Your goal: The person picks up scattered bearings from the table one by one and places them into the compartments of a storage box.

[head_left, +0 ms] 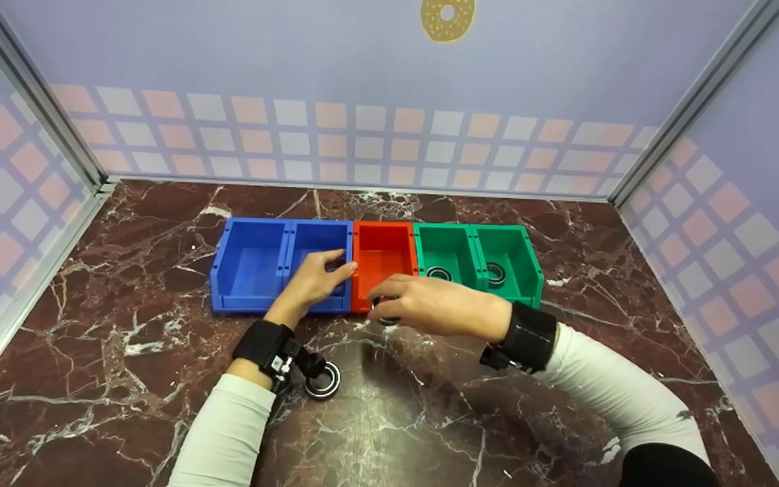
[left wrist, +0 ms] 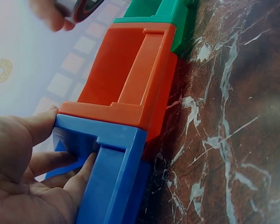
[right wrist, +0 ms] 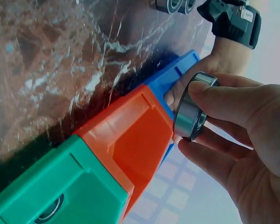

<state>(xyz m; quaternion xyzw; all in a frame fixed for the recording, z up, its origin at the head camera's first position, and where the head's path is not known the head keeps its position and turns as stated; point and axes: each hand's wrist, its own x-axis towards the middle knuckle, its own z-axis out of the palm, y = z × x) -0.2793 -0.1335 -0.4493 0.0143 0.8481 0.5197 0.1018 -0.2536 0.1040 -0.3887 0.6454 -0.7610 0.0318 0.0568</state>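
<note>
Toward the back edge of the counter (head_left: 126, 385), the right hand (head_left: 440, 304) pinches a bearing (right wrist: 189, 119) above the red bin (head_left: 383, 260); the left hand (head_left: 314, 279), fingers apart, touches the blue bin (head_left: 332, 303).

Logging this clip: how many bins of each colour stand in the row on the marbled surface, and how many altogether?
Blue bins: 2
Red bin: 1
Green bins: 2
Total: 5

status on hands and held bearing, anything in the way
Right hand pinches bearing near red bin. Left hand reaches into blue bin. No obstruction seen.
</note>
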